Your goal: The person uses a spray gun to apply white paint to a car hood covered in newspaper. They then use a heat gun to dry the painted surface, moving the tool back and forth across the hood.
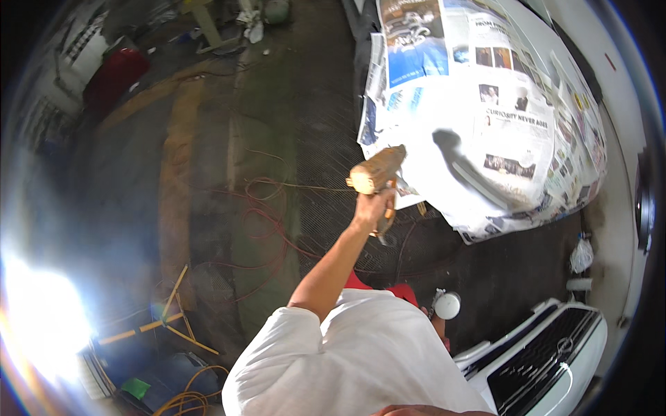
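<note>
My left arm is stretched forward, and my left hand point(372, 206) grips a pistol-grip tool point(378, 170) with a thick round body covered in tan tape or paper. Its far end points at a rounded white car panel point(433, 163), and its shadow falls there. Newspaper sheets point(510, 132) cover the car around that bare white area. Low by my right side, my right hand point(439, 327) is partly hidden by my shirt and closed around what looks like a spray gun with a round white cup point(448, 306).
Red hoses point(267, 215) lie looped on the dark floor to my left. A yellow-taped stand point(165, 320) and a coiled yellow hose point(186, 401) are behind left, near a glaring light point(41, 319). A white bumper with black grille point(544, 360) stands behind right, beside the wall point(621, 277).
</note>
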The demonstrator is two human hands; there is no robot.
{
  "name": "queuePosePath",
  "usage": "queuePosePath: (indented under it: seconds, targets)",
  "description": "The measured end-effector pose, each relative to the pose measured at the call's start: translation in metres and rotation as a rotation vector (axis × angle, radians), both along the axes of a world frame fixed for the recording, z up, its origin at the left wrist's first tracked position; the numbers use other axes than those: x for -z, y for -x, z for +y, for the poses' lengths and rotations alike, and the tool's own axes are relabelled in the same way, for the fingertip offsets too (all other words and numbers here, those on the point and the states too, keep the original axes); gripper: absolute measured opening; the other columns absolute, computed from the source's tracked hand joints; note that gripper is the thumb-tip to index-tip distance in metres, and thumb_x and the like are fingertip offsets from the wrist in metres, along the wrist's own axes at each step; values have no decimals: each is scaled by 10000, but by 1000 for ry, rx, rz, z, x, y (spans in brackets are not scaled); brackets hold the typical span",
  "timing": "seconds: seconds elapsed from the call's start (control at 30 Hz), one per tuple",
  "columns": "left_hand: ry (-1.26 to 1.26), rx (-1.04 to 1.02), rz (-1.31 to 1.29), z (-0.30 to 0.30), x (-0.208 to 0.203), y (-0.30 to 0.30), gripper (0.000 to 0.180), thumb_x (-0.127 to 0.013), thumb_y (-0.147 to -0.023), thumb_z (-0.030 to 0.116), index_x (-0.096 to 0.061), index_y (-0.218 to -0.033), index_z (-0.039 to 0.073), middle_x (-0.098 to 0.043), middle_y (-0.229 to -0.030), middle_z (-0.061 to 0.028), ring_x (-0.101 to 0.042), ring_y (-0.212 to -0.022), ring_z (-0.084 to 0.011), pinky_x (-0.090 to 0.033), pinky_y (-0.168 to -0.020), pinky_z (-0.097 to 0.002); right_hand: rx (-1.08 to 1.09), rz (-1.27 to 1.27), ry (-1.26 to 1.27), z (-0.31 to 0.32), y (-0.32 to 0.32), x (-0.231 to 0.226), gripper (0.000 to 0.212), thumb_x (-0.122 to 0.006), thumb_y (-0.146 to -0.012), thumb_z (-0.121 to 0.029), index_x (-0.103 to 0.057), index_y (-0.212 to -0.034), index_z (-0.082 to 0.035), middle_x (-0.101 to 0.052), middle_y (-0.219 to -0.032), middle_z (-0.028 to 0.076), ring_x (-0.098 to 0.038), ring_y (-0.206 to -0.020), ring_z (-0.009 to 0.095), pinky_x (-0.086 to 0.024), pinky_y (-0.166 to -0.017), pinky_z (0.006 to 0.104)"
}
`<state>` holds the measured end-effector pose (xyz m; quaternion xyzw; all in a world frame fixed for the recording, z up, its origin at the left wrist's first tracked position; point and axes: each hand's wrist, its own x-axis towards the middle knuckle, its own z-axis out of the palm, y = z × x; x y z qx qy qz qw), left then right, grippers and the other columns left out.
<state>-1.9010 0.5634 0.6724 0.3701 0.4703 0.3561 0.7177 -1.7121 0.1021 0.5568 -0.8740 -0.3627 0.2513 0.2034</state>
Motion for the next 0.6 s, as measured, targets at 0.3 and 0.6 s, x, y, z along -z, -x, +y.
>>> queuePosePath:
  seconds: [0.3, 0.6]
  targets:
    - [59, -51, -100, 10, 35, 12, 74, -676, -921, 73, -639, -888, 19, -608, -710, -30, -580, -594, -133, -480, -551, -321, 138, -55, 31, -30, 28, -4, 805, -713, -966, -343, -330, -1541, 70, -436, -1502, 342, -402, -1403, 478, -320, -1175, 468]
    - [-81, 154, -526, 39, -66, -27, 150, -704, -929, 89, -612, -1029, 27, -554, -778, -19, -553, -704, -120, -521, -686, -313, 211, -45, 43, -31, 40, -4, 830, -707, -970, -360, -317, -1550, 88, -346, -1584, 355, -305, -1505, 474, -237, -1253, 454]
